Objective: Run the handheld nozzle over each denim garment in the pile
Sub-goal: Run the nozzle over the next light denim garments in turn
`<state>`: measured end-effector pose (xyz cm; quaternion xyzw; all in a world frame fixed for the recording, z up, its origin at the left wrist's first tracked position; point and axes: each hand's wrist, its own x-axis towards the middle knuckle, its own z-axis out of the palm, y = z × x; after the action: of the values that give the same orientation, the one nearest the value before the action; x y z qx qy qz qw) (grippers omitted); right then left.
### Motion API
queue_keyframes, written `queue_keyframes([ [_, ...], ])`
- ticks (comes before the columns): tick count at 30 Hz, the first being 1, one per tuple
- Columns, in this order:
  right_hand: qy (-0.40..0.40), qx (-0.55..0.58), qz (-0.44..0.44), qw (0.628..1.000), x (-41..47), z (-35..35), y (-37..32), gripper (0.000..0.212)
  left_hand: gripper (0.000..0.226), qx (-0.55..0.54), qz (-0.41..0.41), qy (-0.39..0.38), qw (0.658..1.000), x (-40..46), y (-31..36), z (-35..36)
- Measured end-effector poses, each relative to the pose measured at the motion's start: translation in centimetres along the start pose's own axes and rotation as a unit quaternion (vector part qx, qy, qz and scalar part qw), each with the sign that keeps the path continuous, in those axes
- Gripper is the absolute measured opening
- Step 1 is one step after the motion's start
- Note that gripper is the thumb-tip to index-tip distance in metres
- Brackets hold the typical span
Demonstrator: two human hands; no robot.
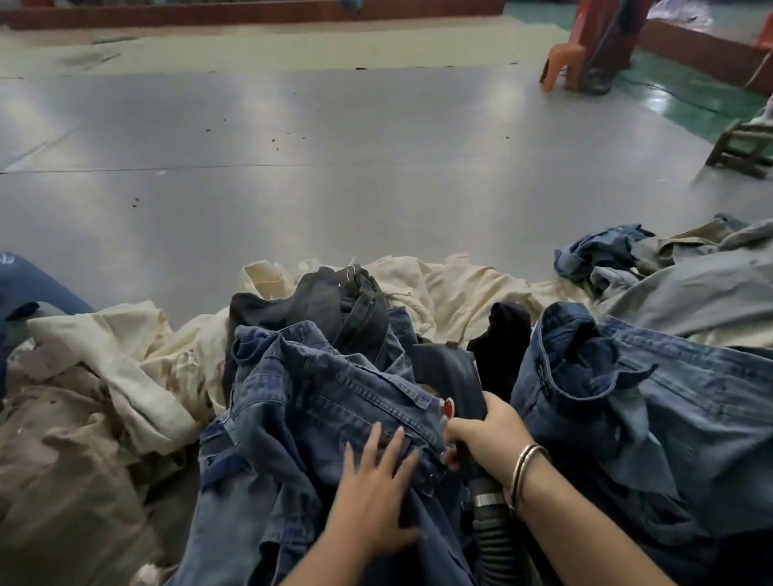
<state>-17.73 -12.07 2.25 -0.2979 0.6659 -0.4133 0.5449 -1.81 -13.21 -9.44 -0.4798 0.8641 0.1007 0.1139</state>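
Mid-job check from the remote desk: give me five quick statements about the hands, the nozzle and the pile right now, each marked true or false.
1. The right hand grips the black nozzle. True.
2. The left hand is lifting a garment clear of the pile. False: it lies flat, fingers spread, on the dark blue denim garment.
3. A ribbed hose runs from the nozzle back toward the person. True.
4. The pile sits on a wooden table. False: it lies on cream cloth spread over the grey floor.
5. An orange plastic chair stands directly beside the left hand. False: it stands far off, at the upper right.
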Motion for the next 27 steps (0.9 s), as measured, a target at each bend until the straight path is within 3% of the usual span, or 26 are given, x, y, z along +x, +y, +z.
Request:
queue_keyframes([
  [2, -0.001, -0.005, -0.002, 1.0, -0.2, 0.0, 0.0, 0.021, 0.117, 0.049, -0.021, -0.034, 0.998, 0.3, 0.1, 1.8],
  [4, 0.001, -0.017, -0.01, 1.0, -0.4, -0.1, -0.1, 0.02, 0.113, 0.075, -0.053, -0.013, 0.996, 1.0, 0.0, 2.6],
  [9, 0.014, 0.004, -0.009, 1.0, -0.9, -0.4, -0.7, 0.02, 0.056, 0.08, -0.07, 0.115, 0.988, 3.1, -0.4, -0.5],
  [12, 0.02, 0.014, -0.034, 0.999, -1.6, -0.7, -1.5, 0.02, 0.047, -0.016, -0.1, 0.183, 0.978, 2.5, -2.5, -5.6],
  [14, 0.019, 0.029, -0.063, 0.997, -2.3, -0.9, -2.3, 0.024, 0.046, -0.105, -0.119, 0.246, 0.956, 2.1, -5.1, -10.9],
  [16, 0.021, 0.046, -0.095, 0.994, -3.1, -1.2, -2.9, 0.027, 0.042, -0.126, -0.139, 0.342, 0.921, 1.8, -9.2, -17.0],
  [18, 0.017, 0.043, -0.12, 0.992, -3.8, -1.5, -3.4, 0.028, 0.041, -0.066, -0.142, 0.437, 0.886, 0.7, -13.3, -21.8],
  [20, 0.012, 0.03, -0.134, 0.99, -4.3, -1.6, -3.6, 0.03, 0.045, 0.009, -0.124, 0.469, 0.874, -0.4, -16.4, -23.3],
  [22, 0.009, 0.017, -0.134, 0.991, -4.3, -1.3, -3.6, 0.029, 0.047, 0.076, -0.118, 0.4, 0.906, -1.1, -18.3, -21.5],
  [23, 0.009, 0.009, -0.129, 0.992, -4.2, -1.0, -3.5, 0.027, 0.048, 0.103, -0.13, 0.316, 0.934, -1.2, -18.6, -19.5],
  [25, 0.006, -0.006, -0.108, 0.994, -4.0, -0.5, -3.1, 0.024, 0.049, 0.142, -0.158, 0.058, 0.975, -1.6, -18.4, -14.3],
  [27, 0.002, -0.017, -0.088, 0.996, -3.7, -0.1, -2.7, 0.022, 0.048, 0.119, -0.143, -0.152, 0.971, -2.5, -17.1, -8.8],
])
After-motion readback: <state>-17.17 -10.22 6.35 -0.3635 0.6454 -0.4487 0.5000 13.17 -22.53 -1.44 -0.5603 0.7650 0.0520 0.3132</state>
